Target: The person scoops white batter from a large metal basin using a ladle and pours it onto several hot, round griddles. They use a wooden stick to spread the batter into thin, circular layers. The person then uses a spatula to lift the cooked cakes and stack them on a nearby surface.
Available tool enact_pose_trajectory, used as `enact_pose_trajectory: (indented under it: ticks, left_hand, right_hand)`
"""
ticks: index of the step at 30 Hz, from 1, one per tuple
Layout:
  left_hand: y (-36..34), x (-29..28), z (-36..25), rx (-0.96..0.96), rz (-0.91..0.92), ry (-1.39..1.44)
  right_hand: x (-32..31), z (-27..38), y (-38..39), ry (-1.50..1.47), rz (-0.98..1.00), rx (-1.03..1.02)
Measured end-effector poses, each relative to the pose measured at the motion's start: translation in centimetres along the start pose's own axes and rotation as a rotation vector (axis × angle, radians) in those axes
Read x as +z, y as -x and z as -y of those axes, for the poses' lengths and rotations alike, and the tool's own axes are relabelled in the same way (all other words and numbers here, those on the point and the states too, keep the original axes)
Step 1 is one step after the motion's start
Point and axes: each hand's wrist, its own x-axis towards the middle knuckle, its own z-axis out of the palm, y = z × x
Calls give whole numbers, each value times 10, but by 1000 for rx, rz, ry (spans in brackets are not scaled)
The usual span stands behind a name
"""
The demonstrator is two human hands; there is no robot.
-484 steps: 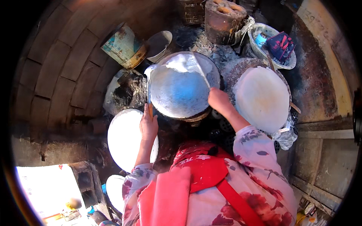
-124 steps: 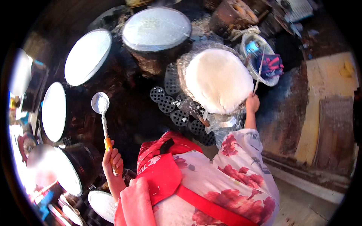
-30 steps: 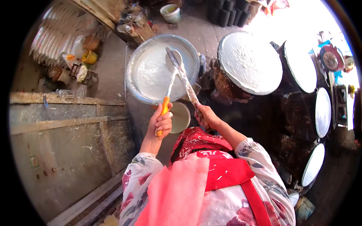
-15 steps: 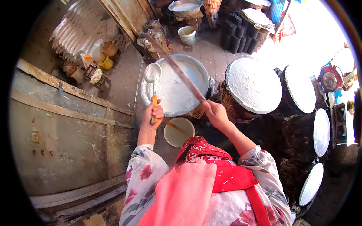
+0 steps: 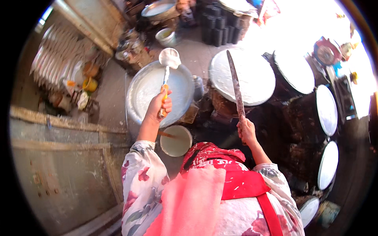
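Note:
My left hand (image 5: 158, 103) is closed round the orange handle of a white-coated ladle (image 5: 168, 58), which is raised near the far rim of a wide basin (image 5: 175, 94) of white liquid, with white batter in its bowl. My right hand (image 5: 245, 131) grips a long flat blade (image 5: 234, 82), coated and stained, which points away from me over a round drum top (image 5: 256, 74) spread with a white layer. Whether the blade touches that layer I cannot tell. Below the basin stands a pale bucket (image 5: 178, 144) with a wooden stick in it.
More drums with white round tops (image 5: 327, 110) curve along my right. A pink fan (image 5: 326, 51) is at upper right. Stacked black cylinders (image 5: 214, 29) and a small bucket (image 5: 166, 37) are at the back. Piled sacks (image 5: 59, 55) and a grimy panel (image 5: 63, 169) are on my left.
Since half a second ago, the blade has swung right from above the basin to over the drum top. The ladle has risen toward the far rim and now shows batter in its bowl.

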Motion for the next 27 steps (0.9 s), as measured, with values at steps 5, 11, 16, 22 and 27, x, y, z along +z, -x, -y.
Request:
enact_pose_trajectory:
  ticks: [5,11,16,22,27]
  left_hand:
    - [-30,116,-4,-298,347,167]
    - [-56,306,52,-592,697,236]
    - [-76,480,153,-860,898,229]
    - [-102,641,297,-1089,1040,78]
    - [-113,721,410,-694,1044,-627]
  right_hand:
    - [-78,-4,7,-200,-83,18]
    - [-231,10,27,-395,-331,-126]
    - [-378,-6,55,-246,-752,-198]
    - [-490,-27,94,-80,-1099,-37]
    - [-532,-71,59,113,-1264,16]
